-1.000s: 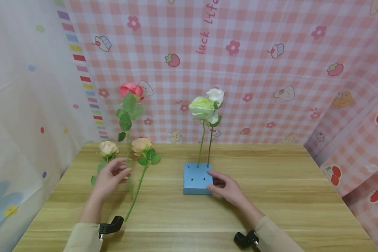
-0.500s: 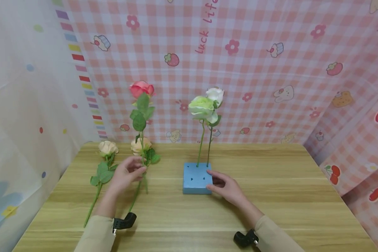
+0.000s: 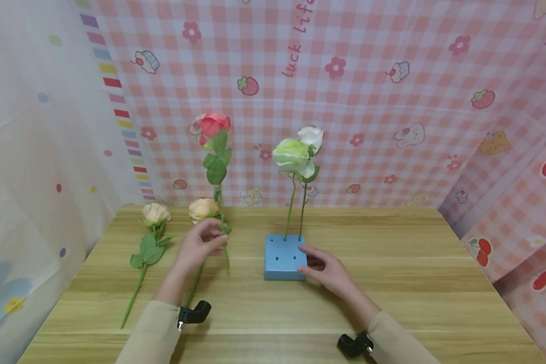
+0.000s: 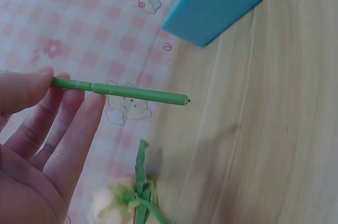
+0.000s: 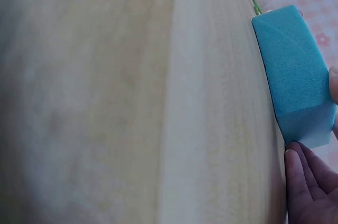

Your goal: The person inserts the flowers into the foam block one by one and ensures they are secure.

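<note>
My left hand [image 3: 203,241] pinches the green stem of a pink-red rose [image 3: 213,127] between thumb and fingers. The rose stands nearly upright above the table, and its cut stem end [image 4: 182,99] points free of everything in the left wrist view. My right hand [image 3: 329,273] holds the right side of a blue foam block [image 3: 284,270], with thumb and fingers touching its edges. Two roses, one pale green [image 3: 291,155] and one white [image 3: 311,137], stand in the block's back holes. Several other small holes show in its top.
A cream rose [image 3: 156,214] lies at the table's left. Closer to my left hand lies a peach rose [image 3: 203,209], its stem partly hidden by that arm. The wooden table [image 3: 391,283] ends at a pink checked cloth [image 3: 368,101] behind.
My left hand has carried the pink-red rose rightward, past the peach rose and closer to the block. The cream rose has come into full view. My right hand and the block have stayed put.
</note>
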{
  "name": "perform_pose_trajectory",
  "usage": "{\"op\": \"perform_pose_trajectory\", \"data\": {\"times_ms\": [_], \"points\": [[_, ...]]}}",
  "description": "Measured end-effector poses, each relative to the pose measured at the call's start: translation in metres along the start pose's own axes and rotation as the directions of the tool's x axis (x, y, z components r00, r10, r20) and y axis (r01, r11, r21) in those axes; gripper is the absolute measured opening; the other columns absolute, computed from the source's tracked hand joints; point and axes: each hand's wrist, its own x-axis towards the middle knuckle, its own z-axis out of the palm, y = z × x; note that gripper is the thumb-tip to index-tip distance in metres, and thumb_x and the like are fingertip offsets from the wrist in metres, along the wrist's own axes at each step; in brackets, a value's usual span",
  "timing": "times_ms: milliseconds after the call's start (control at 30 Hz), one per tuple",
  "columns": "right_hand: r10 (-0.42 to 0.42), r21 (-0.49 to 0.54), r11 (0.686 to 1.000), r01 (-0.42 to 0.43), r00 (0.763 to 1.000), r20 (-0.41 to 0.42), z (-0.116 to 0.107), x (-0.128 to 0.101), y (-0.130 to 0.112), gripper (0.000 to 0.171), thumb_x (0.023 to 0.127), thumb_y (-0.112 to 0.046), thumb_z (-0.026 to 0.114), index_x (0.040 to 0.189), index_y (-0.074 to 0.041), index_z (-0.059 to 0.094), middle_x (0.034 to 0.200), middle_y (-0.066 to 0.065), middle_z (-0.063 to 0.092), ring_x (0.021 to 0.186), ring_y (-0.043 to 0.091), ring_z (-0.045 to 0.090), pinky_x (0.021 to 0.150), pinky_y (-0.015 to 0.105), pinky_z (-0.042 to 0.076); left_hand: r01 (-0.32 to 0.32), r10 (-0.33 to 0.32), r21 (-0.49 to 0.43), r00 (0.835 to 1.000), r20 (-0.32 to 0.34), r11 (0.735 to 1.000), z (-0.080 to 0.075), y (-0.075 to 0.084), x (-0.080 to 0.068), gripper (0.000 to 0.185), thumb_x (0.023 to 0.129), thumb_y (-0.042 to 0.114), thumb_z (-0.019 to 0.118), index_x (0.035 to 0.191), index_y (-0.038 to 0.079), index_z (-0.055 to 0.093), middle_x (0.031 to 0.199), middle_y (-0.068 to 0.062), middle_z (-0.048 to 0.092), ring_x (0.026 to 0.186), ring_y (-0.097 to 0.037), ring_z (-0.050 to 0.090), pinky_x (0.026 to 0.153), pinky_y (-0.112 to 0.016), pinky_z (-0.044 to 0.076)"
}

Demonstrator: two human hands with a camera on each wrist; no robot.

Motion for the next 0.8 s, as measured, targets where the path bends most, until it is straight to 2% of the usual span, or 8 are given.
{"op": "perform_pose_trajectory", "data": {"times_ms": [100, 333, 400, 600, 800], "points": [[-0.003, 0.003, 1.000, 0.003, 1.000, 0.001, 0.000, 0.000, -0.003, 0.053, 0.082, -0.029, 0.071, 0.131, -0.020, 0.053, 0.117, 0.006, 0.058, 0.103, 0.020, 0.056, 0.088, 0.038, 0.047, -0.018, 0.018, 0.002, 1.000, 0.003, 1.000, 0.005, 0.001, 0.004, 0.030, 0.083, 0.001, 0.066, 0.110, -0.004, 0.053, 0.089, -0.017, 0.060, 0.079, -0.026, 0.062, 0.067, -0.047, 0.054], [-0.010, 0.035, 0.999, 0.010, 1.000, 0.022, -0.005, -0.009, -0.035, 0.052, 0.084, -0.015, 0.069, 0.132, -0.005, 0.050, 0.118, 0.016, 0.056, 0.104, 0.031, 0.055, 0.088, 0.048, 0.045, -0.027, 0.026, 0.019, 1.000, 0.005, 0.999, 0.017, 0.007, 0.010, 0.030, 0.083, -0.002, 0.066, 0.109, -0.005, 0.053, 0.089, -0.018, 0.059, 0.077, -0.025, 0.061, 0.067, -0.044, 0.054], [-0.002, 0.038, 0.999, 0.001, 1.000, 0.019, -0.004, -0.008, -0.031, 0.053, 0.084, -0.015, 0.069, 0.132, -0.006, 0.050, 0.118, 0.016, 0.056, 0.105, 0.031, 0.055, 0.089, 0.048, 0.045, -0.029, 0.028, 0.033, 1.000, 0.007, 0.999, 0.020, 0.009, 0.012, 0.030, 0.083, -0.001, 0.066, 0.109, -0.004, 0.053, 0.089, -0.019, 0.059, 0.077, -0.024, 0.061, 0.066, -0.043, 0.055], [-0.004, 0.012, 1.000, 0.004, 1.000, 0.001, 0.000, 0.000, -0.001, 0.053, 0.082, -0.029, 0.071, 0.131, -0.020, 0.053, 0.118, 0.005, 0.057, 0.103, 0.020, 0.056, 0.088, 0.038, 0.047, -0.020, 0.019, 0.053, 1.000, 0.022, 0.998, 0.028, 0.011, 0.018, 0.030, 0.082, 0.001, 0.067, 0.110, 0.000, 0.054, 0.091, -0.017, 0.060, 0.078, -0.024, 0.061, 0.066, -0.040, 0.055], [-0.005, 0.024, 1.000, 0.005, 1.000, -0.001, 0.000, 0.000, 0.001, 0.053, 0.081, -0.033, 0.071, 0.130, -0.023, 0.054, 0.116, 0.004, 0.058, 0.102, 0.019, 0.056, 0.087, 0.036, 0.047, -0.032, 0.031, 0.053, 0.999, 0.029, 0.998, 0.036, 0.016, 0.026, 0.026, 0.084, 0.004, 0.067, 0.107, 0.004, 0.056, 0.089, -0.014, 0.060, 0.078, -0.025, 0.060, 0.065, -0.039, 0.055]]}}
